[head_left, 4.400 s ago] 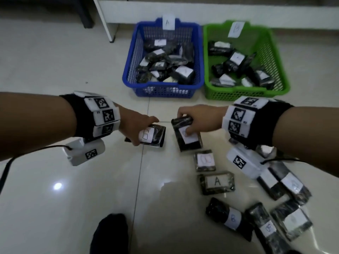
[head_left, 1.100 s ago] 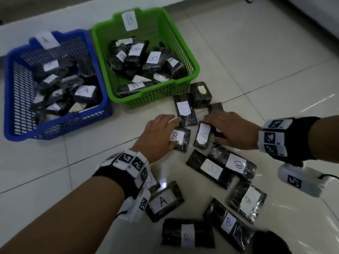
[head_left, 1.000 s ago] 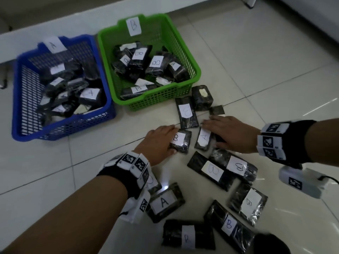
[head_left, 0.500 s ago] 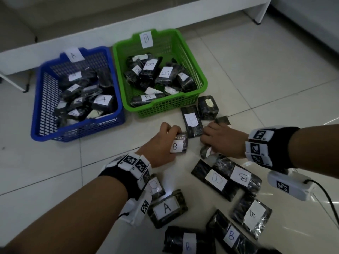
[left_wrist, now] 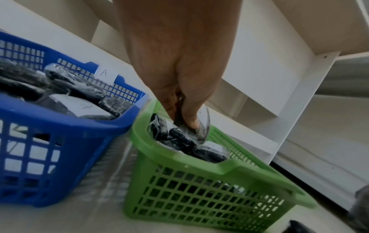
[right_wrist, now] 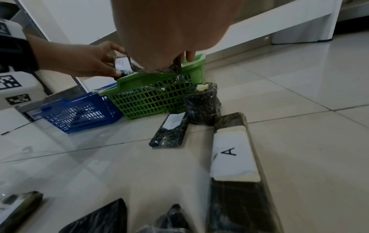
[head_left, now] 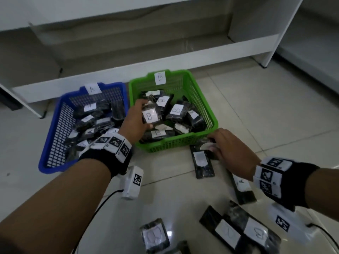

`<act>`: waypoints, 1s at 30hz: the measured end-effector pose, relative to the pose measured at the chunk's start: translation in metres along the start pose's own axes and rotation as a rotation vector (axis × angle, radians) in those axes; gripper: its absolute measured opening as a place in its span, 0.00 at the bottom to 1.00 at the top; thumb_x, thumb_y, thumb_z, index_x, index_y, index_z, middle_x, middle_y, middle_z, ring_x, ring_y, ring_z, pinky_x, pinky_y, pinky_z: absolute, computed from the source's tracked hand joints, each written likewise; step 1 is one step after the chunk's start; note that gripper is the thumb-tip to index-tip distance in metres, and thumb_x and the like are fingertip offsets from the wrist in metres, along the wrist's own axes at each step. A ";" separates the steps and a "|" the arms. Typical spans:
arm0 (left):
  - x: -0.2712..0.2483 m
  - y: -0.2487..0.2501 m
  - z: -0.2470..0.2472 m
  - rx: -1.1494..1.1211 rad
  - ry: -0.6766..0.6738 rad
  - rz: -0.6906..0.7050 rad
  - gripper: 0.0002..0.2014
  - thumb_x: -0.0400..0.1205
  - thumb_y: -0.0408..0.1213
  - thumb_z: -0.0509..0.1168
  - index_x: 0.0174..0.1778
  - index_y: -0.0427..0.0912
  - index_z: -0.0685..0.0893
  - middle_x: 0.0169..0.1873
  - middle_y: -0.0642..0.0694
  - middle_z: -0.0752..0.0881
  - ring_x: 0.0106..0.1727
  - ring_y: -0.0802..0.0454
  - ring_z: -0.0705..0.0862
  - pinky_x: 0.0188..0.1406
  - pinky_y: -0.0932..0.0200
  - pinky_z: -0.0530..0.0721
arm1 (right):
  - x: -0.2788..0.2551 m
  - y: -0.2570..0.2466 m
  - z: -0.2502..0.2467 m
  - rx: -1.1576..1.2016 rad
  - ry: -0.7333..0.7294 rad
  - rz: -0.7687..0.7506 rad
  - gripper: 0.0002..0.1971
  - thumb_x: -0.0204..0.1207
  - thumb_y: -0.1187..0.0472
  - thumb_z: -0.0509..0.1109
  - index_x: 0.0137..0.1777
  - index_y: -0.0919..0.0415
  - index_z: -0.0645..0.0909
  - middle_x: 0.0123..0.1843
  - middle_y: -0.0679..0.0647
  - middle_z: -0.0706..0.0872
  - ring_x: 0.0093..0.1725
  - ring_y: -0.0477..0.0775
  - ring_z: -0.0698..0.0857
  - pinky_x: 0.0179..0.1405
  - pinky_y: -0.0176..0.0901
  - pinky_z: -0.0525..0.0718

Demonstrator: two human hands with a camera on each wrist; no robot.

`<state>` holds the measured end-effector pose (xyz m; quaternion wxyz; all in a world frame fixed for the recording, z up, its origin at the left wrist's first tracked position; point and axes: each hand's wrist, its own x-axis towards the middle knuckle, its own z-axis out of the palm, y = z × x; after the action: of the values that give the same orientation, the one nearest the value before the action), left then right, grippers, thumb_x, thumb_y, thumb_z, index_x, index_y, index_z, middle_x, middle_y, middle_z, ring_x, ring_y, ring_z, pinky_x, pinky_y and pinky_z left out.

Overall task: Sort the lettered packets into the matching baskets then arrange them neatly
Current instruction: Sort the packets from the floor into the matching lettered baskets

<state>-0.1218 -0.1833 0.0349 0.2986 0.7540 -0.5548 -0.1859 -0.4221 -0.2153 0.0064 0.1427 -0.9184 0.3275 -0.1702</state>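
Observation:
The green basket tagged B and the blue basket tagged A stand side by side, each holding several black packets. My left hand grips a B packet just above the packets in the green basket. In the left wrist view, thumb and fingers of the left hand pinch its plastic wrap. My right hand hovers at the green basket's front right corner. In the right wrist view, the right hand pinches a thin dark packet held off the floor; its label is hidden.
On the tiles in front lie several packets: an A packet under my right wrist, a long one, a rolled upright one against the green basket, more near me. A white shelf unit stands behind the baskets.
My left hand lifted the B packet off the floor and carried it over the green basket. My right hand left the A packet lying and rose with a thin dark packet.

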 end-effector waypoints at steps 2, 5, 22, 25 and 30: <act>0.003 -0.005 0.007 0.138 -0.029 -0.041 0.32 0.72 0.25 0.74 0.70 0.42 0.68 0.65 0.37 0.69 0.62 0.40 0.77 0.63 0.52 0.75 | -0.003 0.001 0.004 0.027 -0.002 0.019 0.10 0.81 0.59 0.64 0.59 0.62 0.77 0.53 0.57 0.80 0.51 0.54 0.77 0.49 0.36 0.70; 0.013 -0.015 0.019 0.220 -0.076 -0.058 0.28 0.73 0.25 0.72 0.68 0.40 0.70 0.67 0.36 0.66 0.63 0.37 0.76 0.67 0.49 0.76 | -0.012 0.004 0.011 0.088 0.028 0.047 0.14 0.81 0.54 0.58 0.58 0.63 0.76 0.52 0.55 0.79 0.51 0.47 0.73 0.48 0.29 0.65; -0.007 -0.065 -0.045 0.355 -0.014 0.100 0.15 0.82 0.41 0.63 0.65 0.53 0.81 0.64 0.48 0.80 0.67 0.46 0.77 0.68 0.42 0.73 | 0.069 -0.063 0.023 0.363 0.229 0.212 0.11 0.81 0.64 0.62 0.62 0.64 0.73 0.56 0.54 0.76 0.54 0.49 0.75 0.52 0.33 0.68; -0.032 -0.099 -0.081 0.283 0.155 0.033 0.13 0.81 0.34 0.64 0.61 0.43 0.85 0.58 0.41 0.83 0.59 0.43 0.82 0.62 0.49 0.79 | 0.102 -0.101 0.037 0.380 0.200 0.182 0.12 0.81 0.67 0.60 0.64 0.64 0.72 0.60 0.58 0.76 0.57 0.51 0.75 0.54 0.33 0.68; -0.094 -0.151 -0.104 0.406 0.276 -0.023 0.10 0.83 0.38 0.61 0.56 0.41 0.83 0.48 0.40 0.83 0.50 0.40 0.82 0.49 0.51 0.78 | 0.147 -0.167 0.068 0.445 0.101 0.185 0.11 0.78 0.70 0.62 0.58 0.59 0.71 0.55 0.55 0.77 0.51 0.53 0.76 0.48 0.41 0.70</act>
<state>0.0215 -0.0380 0.0095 0.2120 0.8230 -0.5260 0.0307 -0.1954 -0.1769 0.0400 0.3399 -0.8207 0.3713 -0.2701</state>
